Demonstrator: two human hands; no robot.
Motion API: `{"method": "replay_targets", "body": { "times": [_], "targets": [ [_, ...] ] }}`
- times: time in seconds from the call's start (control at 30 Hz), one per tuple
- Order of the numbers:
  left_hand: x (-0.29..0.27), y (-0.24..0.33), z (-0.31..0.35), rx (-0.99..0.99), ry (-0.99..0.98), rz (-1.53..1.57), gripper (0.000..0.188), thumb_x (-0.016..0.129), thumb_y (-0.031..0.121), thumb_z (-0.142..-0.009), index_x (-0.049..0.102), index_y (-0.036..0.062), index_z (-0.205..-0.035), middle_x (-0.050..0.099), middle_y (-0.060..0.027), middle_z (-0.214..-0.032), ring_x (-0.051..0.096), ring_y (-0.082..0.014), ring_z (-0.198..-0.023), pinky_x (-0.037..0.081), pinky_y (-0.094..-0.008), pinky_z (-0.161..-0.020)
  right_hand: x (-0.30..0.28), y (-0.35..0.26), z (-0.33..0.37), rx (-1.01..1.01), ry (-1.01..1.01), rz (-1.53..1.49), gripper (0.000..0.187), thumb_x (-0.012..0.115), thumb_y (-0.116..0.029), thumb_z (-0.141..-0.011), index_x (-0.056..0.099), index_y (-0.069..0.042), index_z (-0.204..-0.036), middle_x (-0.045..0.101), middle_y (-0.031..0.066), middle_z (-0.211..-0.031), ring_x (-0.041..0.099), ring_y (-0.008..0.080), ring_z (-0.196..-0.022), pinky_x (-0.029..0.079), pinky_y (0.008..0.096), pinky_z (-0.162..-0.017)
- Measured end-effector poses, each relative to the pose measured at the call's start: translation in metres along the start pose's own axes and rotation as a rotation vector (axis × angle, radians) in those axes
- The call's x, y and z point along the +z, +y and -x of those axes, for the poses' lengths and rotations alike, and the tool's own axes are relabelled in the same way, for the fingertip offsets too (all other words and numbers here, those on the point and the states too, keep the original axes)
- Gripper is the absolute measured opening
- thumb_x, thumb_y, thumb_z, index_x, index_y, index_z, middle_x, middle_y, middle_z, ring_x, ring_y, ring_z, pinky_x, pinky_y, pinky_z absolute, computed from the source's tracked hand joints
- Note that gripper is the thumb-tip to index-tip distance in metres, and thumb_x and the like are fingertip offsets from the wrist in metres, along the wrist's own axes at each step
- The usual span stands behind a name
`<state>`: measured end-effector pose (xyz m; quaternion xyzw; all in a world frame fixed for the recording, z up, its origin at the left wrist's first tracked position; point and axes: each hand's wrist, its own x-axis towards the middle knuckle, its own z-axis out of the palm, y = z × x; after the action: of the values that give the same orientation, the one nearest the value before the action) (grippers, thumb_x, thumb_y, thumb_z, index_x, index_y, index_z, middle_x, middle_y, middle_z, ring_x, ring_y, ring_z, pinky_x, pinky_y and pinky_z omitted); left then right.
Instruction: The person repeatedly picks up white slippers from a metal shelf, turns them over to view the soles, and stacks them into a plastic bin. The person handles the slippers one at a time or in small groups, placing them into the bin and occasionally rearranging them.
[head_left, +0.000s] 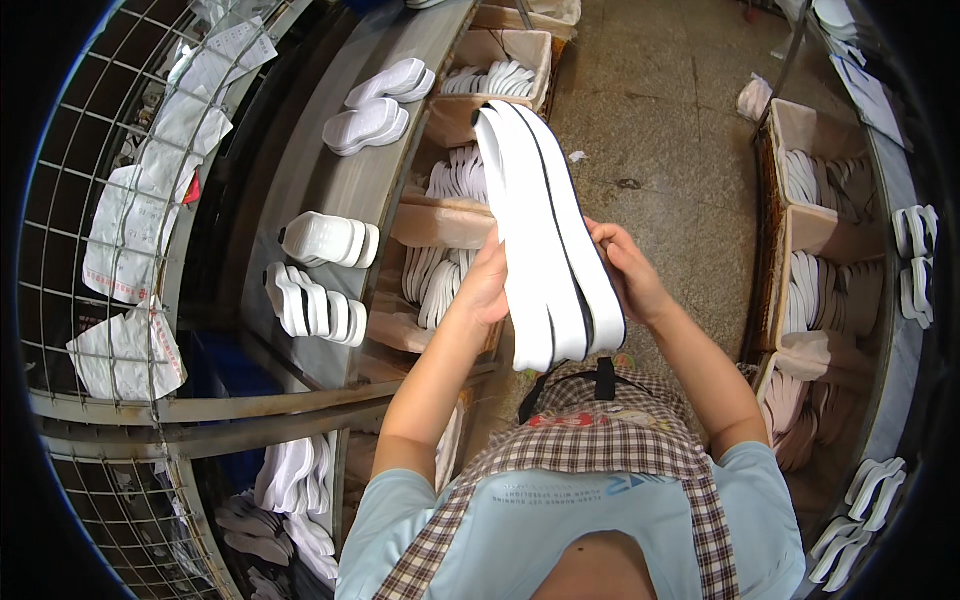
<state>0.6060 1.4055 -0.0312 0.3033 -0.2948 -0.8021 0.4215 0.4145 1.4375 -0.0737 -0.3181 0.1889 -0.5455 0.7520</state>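
Note:
In front of my chest I hold a stack of white shoe soles [535,220], standing on edge, with thin black lines running between them. My left hand [487,283] grips the stack's left side, its fingers mostly hidden behind the soles. On the opposite side my right hand [628,268] closes on it, fingers bent against the edge. Left of my hands, small stacks of white soles [318,305] lie on a grey bench [300,180]. Below that bench's edge, a lined crate [450,215] is filled with more upright soles [432,285].
A wire mesh rack [120,180] with papers tied to it stands far left, its metal rail [250,408] curving toward me. On the right, lined baskets [810,220] of soles sit beside another bench [895,370]. A stone-look floor [650,120] runs between the rows.

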Motion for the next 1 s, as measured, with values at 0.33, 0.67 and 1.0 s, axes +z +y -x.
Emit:
{"method": "replay_targets", "body": {
  "times": [0.33,0.67,1.0],
  "targets": [
    [-0.013,-0.031,-0.009,0.070,-0.129,0.120,0.035,0.048,0.025,-0.095,0.049,-0.0016,-0.118,0.058,-0.0123,-0.093,0.060,-0.0184,-0.084,0.056,-0.0284,-0.065,0.035,-0.010,0.012,-0.068,0.238,0.133,0.081,0.067,-0.029,-0.066,0.034,0.000,-0.134,0.048,0.0193,-0.122,0.049,0.0280,-0.116,0.044,0.0383,-0.095],
    [-0.032,-0.027,-0.012,-0.130,-0.119,0.472,0.053,0.051,0.031,-0.093,0.036,-0.0058,-0.129,0.051,-0.0190,-0.116,0.063,-0.0262,-0.085,0.058,-0.0349,-0.068,0.016,-0.004,0.026,0.107,0.274,-0.065,0.077,0.055,-0.029,-0.069,0.033,-0.004,-0.138,0.051,0.0184,-0.124,0.058,0.0244,-0.103,0.051,0.0337,-0.087],
    [-0.033,-0.009,0.001,-0.052,-0.577,0.576,0.062,0.049,0.041,-0.092,0.032,0.0073,-0.141,0.046,-0.0100,-0.086,0.046,-0.0190,-0.073,0.047,-0.0314,-0.058,0.007,0.018,0.026,0.179,0.130,-0.551,0.075,0.051,-0.032,-0.071,0.033,0.002,-0.135,0.057,0.0224,-0.114,0.065,0.0301,-0.094,0.058,0.0394,-0.078]
  ]
}}
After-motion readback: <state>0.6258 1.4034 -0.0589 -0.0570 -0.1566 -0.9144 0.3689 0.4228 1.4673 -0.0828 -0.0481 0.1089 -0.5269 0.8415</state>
